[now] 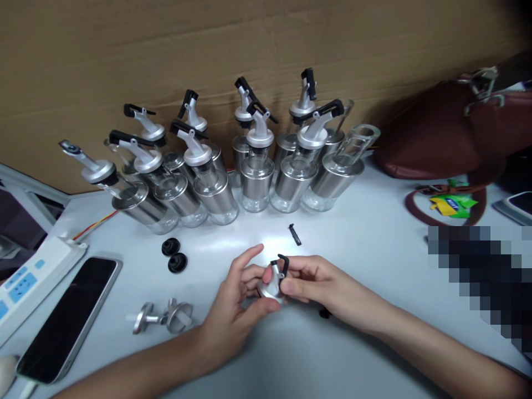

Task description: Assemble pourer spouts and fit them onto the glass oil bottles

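Note:
My left hand [233,305] is closed around the silver base of a bottle pourer spout [270,289]. From the other side, my right hand [318,279] pinches the black lever [285,265] at the spout, its hooked end sticking up. A loose black lever [295,235] lies beyond my hands. To the left are two black rubber stoppers [178,263] and two bare silver spouts [179,317] lying on their sides. Under my right wrist a small black piece [325,313] shows, mostly hidden.
Several glass-and-steel bottles [216,200] stand along the cardboard wall [266,39], most topped with pourers. A phone [68,318] and a power strip [35,285] lie left. At right are a brown bag [436,130] and a green-yellow wrapper [453,205].

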A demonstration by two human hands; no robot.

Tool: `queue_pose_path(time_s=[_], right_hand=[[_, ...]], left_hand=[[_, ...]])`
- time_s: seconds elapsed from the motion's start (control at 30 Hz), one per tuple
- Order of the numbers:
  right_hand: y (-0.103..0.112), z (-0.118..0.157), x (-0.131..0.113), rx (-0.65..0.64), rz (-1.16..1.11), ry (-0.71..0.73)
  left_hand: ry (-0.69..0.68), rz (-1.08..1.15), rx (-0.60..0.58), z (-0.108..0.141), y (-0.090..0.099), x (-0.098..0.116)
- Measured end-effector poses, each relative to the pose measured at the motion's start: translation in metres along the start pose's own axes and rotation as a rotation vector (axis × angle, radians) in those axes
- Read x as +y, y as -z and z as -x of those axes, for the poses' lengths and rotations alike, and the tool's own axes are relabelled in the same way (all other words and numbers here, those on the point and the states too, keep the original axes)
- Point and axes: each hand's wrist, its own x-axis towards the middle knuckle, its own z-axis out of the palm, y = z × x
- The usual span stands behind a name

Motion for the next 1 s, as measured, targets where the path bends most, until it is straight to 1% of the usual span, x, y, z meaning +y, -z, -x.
queue_pose_path(time_s=[0.1, 0.17, 0.2, 0.27, 0.4, 0.43, 0.5, 0.73, 0.87, 0.93, 1.0], right_hand=[[-0.002, 0.002, 0.002, 0.196, 0.132, 0.139], [-0.002, 0.004, 0.001, 0.289, 0.216, 0.246], [-0.001, 0.005, 0.0, 0.298, 0.22, 0.28], [0.0, 0.007, -0.001, 0.254, 0.12, 0.309], [-0.002, 0.008, -0.003, 0.067, -0.309, 0.22], [-0.003, 0.008, -0.004, 0.042, -0.399, 0.201], [-0.005, 0.008, -0.006, 0.04, -0.501, 0.19], [-0.003, 0.01, -0.01, 0.209, -0.545, 0.111], [-0.001, 0.009, -0.009, 0.249, -0.578, 0.06], [-0.002, 0.009, -0.008, 0.246, -0.512, 0.003], [-0.003, 0.01, -0.007, 0.231, -0.392, -0.023]], left_hand=[[0.022, 0.004, 0.114, -0.005, -0.001, 0.005], [0.044, 0.001, 0.119, -0.007, -0.001, 0.008], [0.055, -0.003, 0.101, -0.008, -0.001, 0.009], [0.067, -0.01, 0.056, -0.009, -0.002, 0.01], [0.049, -0.028, 0.003, -0.007, -0.002, 0.009], [0.049, -0.041, -0.001, -0.007, -0.002, 0.009], [0.05, -0.069, 0.006, -0.006, -0.001, 0.007], [0.045, -0.096, 0.032, -0.005, -0.001, 0.006], [0.058, -0.098, 0.034, -0.007, -0.001, 0.005], [0.059, -0.113, 0.021, -0.007, -0.001, 0.005], [0.052, -0.155, 0.006, -0.006, -0.002, 0.004]])
